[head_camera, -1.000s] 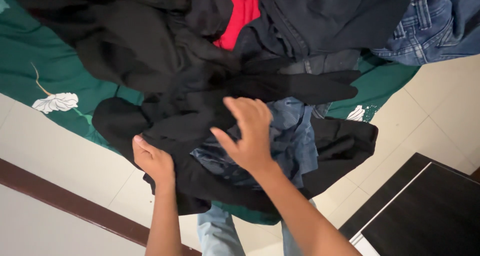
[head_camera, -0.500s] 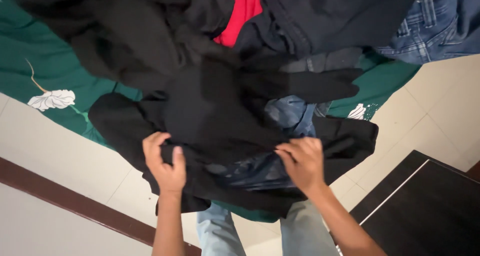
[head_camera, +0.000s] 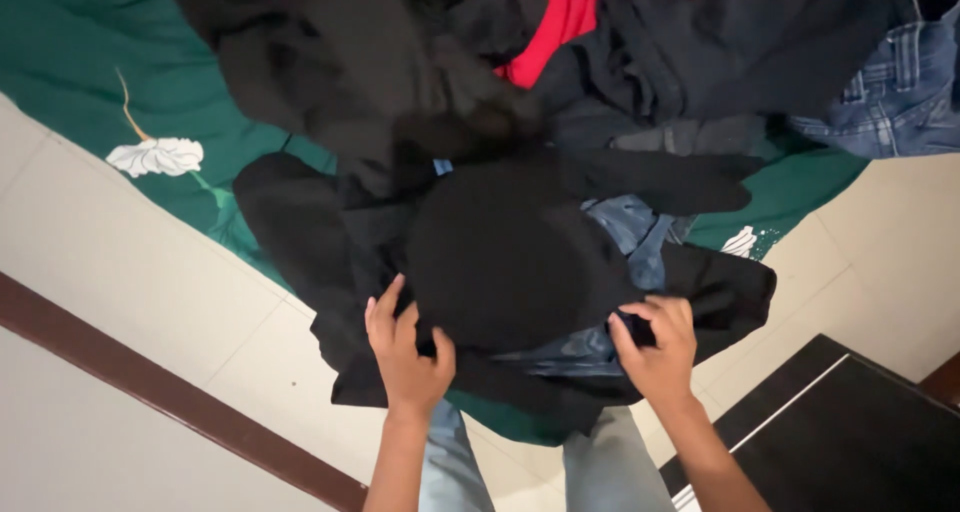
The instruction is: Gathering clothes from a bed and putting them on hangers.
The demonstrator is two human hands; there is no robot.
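- Two bare hands grip a black garment (head_camera: 510, 262) at the near edge of a clothes pile on a green sheet (head_camera: 80, 82).
- The left hand (head_camera: 408, 352) is closed on the garment's left edge, fingers curled over the cloth.
- The right hand (head_camera: 655, 347) pinches its right edge, fingers shut around a fold.
- Jeans (head_camera: 625, 242) lie under the garment; a red item (head_camera: 560, 17) lies beyond it, further into the pile.
- The step looks like pulling the garment free; it would need lifting clear of the jeans.
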